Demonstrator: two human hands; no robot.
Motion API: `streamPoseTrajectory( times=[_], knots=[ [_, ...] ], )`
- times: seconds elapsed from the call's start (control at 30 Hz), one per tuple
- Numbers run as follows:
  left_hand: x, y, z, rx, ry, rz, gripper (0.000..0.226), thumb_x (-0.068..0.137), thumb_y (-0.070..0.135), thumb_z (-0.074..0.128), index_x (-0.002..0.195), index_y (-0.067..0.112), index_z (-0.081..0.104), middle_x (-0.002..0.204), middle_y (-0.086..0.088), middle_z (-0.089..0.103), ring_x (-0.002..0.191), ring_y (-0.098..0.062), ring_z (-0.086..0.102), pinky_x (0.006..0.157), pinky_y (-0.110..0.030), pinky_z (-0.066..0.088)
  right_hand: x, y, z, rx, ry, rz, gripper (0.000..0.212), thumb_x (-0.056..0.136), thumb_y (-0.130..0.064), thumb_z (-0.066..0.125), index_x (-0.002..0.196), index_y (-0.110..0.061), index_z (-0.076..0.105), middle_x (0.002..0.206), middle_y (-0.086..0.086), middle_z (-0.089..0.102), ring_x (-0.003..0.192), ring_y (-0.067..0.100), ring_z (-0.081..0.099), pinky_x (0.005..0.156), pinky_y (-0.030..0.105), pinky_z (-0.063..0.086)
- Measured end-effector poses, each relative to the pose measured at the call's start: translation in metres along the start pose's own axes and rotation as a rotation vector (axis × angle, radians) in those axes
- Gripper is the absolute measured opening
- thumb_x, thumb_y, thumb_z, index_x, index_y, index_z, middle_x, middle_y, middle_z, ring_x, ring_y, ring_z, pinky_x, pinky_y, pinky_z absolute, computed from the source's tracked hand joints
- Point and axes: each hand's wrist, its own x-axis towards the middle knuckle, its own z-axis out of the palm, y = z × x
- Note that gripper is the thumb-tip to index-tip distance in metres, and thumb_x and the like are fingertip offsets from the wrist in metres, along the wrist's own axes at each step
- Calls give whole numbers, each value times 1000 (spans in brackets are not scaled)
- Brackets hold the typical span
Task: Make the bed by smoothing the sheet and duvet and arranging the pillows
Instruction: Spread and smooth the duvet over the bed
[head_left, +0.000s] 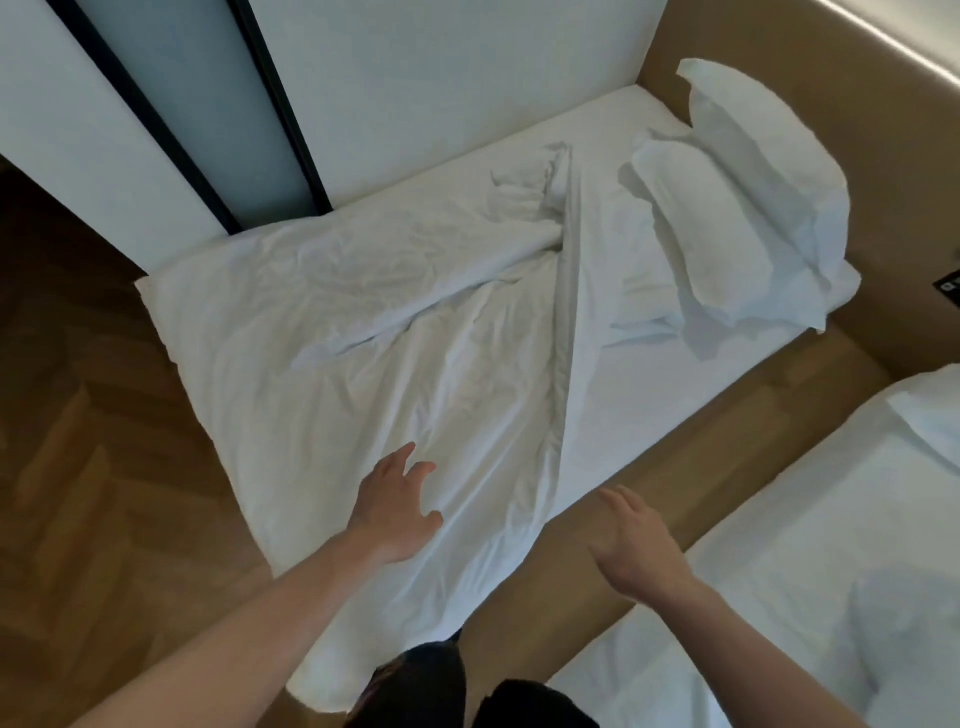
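Down at the near corner of the bed, the person's left hand (397, 506) lies on the crumpled white duvet (374, 332) with its fingers spread and loose, not gripping. Their right hand (636, 545) hovers over the tan gap beside the mattress, fingers relaxed and empty. Farther up, the duvet bunches toward the wall side, leaving bare sheet (649, 384) exposed on the right. Two pillows (743, 228) sit piled unevenly against the headboard (883, 171).

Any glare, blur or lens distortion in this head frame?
Head view: a bright light strip blows out top right; wide-angle bending curves the bed edges and wall; the right hand looks slightly motion-soft; the duvet is evenly, dimly lit.
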Motion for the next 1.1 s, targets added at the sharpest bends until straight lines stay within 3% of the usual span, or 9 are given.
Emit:
streamPoseTrajectory(
  times=[0.27, 0.57, 0.87, 1.1],
  knots=[
    [12, 80, -9, 172, -67, -71, 81, 96, 58, 47, 162, 28, 11, 169, -5, -17, 156, -29, -9, 127, -48, 2, 28, 66, -81, -122, -17, -72, 77, 94, -30, 59, 162, -26, 22, 170, 3, 13, 156, 27, 16, 125, 40, 24],
    [36, 180, 3, 105, -17, -243, 81, 97, 62, 41, 163, 28, 9, 168, -5, -20, 156, -30, -10, 126, -50, -1, 103, 140, -169, -481, -133, -198, 79, 97, -46, 51, 163, -28, 11, 172, 3, 0, 158, 31, 3, 126, 48, 21],
    [91, 213, 4, 76, -25, -327, 79, 99, 65, 30, 163, 25, 5, 167, -9, -25, 155, -33, -17, 125, -55, -5, 186, 136, -239, -757, -163, -310, 78, 100, -39, 45, 164, -29, 0, 171, 2, -16, 158, 32, -11, 126, 54, 13],
    [135, 253, -10, 67, -32, -368, 78, 101, 64, 28, 163, 24, 5, 167, -10, -23, 155, -35, -16, 125, -55, -5, 241, 156, -285, -842, -179, -341, 82, 100, -30, 50, 164, -28, 0, 170, 2, -17, 158, 33, -11, 126, 56, 13]
  ],
)
